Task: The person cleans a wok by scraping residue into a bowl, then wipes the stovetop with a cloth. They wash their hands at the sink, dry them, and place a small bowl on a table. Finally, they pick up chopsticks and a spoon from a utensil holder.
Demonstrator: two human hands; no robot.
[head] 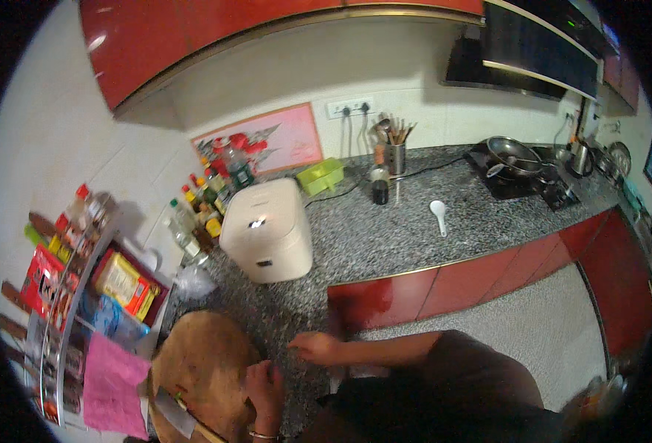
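A round wooden cutting board lies on the granite counter at the lower left. On its near left part rests a cleaver with a light wooden handle, and a small green scrap lies beside the blade. My left hand, with a bangle at the wrist, is at the board's right edge with curled fingers; whether it touches the board is unclear. Over the counter to the right of the board, my right hand has its fingers bent. Blur hides whether either hand holds anything.
A cream-coloured countertop appliance stands beyond the board, with several bottles to its left. A wire rack with packets and a pink cloth flank the board. Farther right are a white spoon and a wok.
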